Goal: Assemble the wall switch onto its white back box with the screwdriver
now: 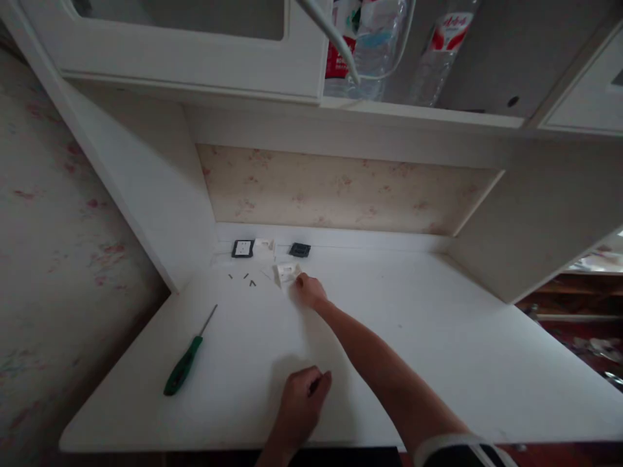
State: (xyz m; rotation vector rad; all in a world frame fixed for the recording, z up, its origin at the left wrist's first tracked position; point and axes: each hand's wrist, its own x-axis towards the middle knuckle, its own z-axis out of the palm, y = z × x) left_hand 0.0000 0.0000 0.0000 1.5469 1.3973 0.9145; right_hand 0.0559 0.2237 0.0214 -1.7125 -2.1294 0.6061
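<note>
While the white box (286,274) lies just left of and below frame centre | right hand (310,290) is nearer, fingertips at its right edge, cannot tell if clamped | left hand (302,397) lower centre, curled closed, well apart

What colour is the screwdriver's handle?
The screwdriver's handle is green with darker, blackish parts; it shows best in the head view.
</note>
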